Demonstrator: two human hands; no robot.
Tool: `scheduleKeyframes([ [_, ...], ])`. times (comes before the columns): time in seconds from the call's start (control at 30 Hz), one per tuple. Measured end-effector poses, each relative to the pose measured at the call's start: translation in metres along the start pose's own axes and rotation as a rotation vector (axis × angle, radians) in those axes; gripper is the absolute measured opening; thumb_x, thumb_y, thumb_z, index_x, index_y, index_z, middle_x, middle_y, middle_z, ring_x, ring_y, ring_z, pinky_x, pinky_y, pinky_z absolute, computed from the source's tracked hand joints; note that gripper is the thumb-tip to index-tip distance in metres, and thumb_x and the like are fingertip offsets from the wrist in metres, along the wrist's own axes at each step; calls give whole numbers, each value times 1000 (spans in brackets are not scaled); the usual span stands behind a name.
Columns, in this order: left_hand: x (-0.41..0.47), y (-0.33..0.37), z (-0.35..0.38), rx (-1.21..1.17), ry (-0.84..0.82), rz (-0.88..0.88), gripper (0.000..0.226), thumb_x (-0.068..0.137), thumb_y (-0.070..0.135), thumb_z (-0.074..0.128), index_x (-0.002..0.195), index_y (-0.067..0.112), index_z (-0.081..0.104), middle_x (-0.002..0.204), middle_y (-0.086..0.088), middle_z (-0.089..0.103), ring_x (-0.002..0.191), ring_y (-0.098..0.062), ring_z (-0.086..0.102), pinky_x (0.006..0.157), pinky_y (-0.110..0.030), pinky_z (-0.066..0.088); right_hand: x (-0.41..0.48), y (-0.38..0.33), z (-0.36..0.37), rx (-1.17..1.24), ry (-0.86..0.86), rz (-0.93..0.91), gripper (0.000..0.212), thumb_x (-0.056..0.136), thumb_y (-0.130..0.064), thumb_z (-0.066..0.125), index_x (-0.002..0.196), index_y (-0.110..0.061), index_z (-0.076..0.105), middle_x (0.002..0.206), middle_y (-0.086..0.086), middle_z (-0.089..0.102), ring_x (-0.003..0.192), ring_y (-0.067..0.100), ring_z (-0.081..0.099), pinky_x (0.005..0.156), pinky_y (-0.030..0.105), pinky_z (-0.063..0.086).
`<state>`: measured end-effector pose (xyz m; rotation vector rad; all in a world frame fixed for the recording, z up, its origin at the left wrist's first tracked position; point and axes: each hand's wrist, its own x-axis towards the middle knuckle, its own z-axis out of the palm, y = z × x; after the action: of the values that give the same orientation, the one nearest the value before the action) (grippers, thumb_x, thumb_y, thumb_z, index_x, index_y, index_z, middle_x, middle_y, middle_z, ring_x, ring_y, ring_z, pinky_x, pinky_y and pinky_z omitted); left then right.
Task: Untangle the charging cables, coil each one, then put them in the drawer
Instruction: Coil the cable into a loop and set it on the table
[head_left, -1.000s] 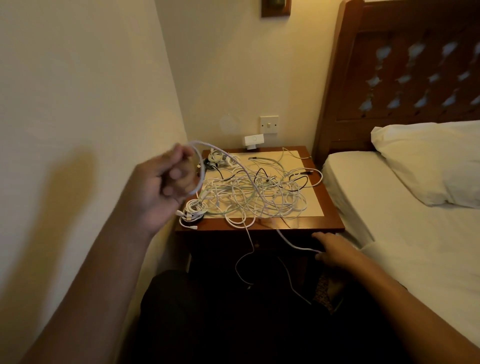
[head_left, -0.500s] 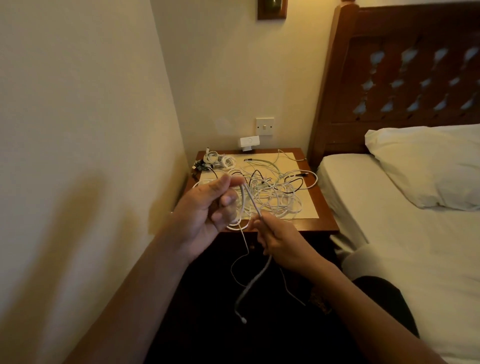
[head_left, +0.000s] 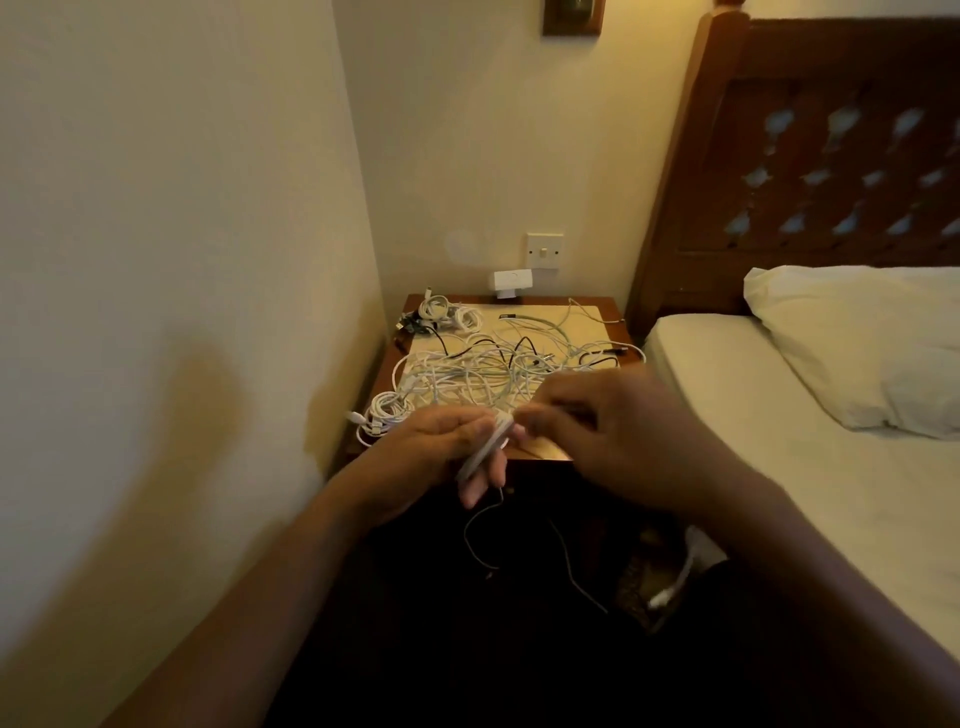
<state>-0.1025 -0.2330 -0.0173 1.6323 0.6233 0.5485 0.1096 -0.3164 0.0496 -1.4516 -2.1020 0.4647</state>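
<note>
We are facing the nightstand, which is standing in the corner between the wall on our left and the bed on our right, with the pillow lying on the bed before the headboard. The tangle of cables is sprawling across the nightstand's top, one coil lying at its near left corner and more coils at the far left. Our left hand and right hand are hovering side by side just before its near edge, holding one cable between them.
</note>
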Motion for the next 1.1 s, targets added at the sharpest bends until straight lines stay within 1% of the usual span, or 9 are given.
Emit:
scheduleKeyframes([
  [0.07,-10,3,3,-277,-120,2,38,109,25,39,124,4,67,82,-13,61,57,-15,49,58,-23,44,12,17,-9,82,64,14,13,95,-39,67,98,-32,77,81,-11,73,76,5,65,64,22,52],
  [0.17,-13,7,2,-335,-135,45,37,107,26,42,119,4,70,75,-8,51,54,-12,40,54,-23,33,23,45,5,201,86,55,7,95,-36,68,96,-39,75,92,-13,76,89,4,67,76,32,56],
  [0.33,-8,23,-11,-588,69,155,32,101,27,49,111,5,71,65,2,47,48,-6,41,52,-21,34,19,89,42,213,159,138,23,106,-33,52,107,-26,75,95,-15,71,86,-1,62,74,25,47],
  [0.47,11,46,-16,-825,228,305,34,100,24,48,118,-2,61,72,1,56,52,-6,51,54,-15,46,4,104,82,157,48,216,24,108,-36,46,113,-37,70,108,-8,72,88,-8,61,82,30,54],
  [0.53,24,48,-15,-739,361,344,32,100,21,51,120,-3,61,80,-3,67,61,-10,61,63,-18,53,-4,85,96,150,-92,218,25,108,-39,44,122,-42,65,109,-14,68,83,-6,63,78,27,57],
  [0.63,38,41,-5,-237,518,313,26,106,21,51,124,8,63,95,-8,75,76,-20,70,75,-28,60,-9,42,95,104,-287,146,29,109,-40,43,134,-40,59,104,-13,67,72,-2,65,67,23,55],
  [0.77,42,16,-3,386,487,208,27,106,26,53,127,13,63,95,1,76,71,-16,73,72,-31,61,-11,3,56,37,-203,-4,30,107,-45,43,114,-28,67,90,-4,71,76,10,66,71,26,55],
  [0.87,34,3,-12,460,316,94,24,108,24,49,117,9,65,84,-3,73,63,-16,66,65,-26,55,-6,6,19,-89,-119,-4,25,104,-42,51,107,-27,71,80,-7,69,69,9,62,61,17,46],
  [1.1,3,4,-6,182,-43,-59,35,105,38,52,102,10,72,68,4,53,55,-6,42,56,-23,34,13,68,-12,-193,81,-71,21,100,-30,61,113,-23,76,101,-12,69,92,4,63,79,32,55],
])
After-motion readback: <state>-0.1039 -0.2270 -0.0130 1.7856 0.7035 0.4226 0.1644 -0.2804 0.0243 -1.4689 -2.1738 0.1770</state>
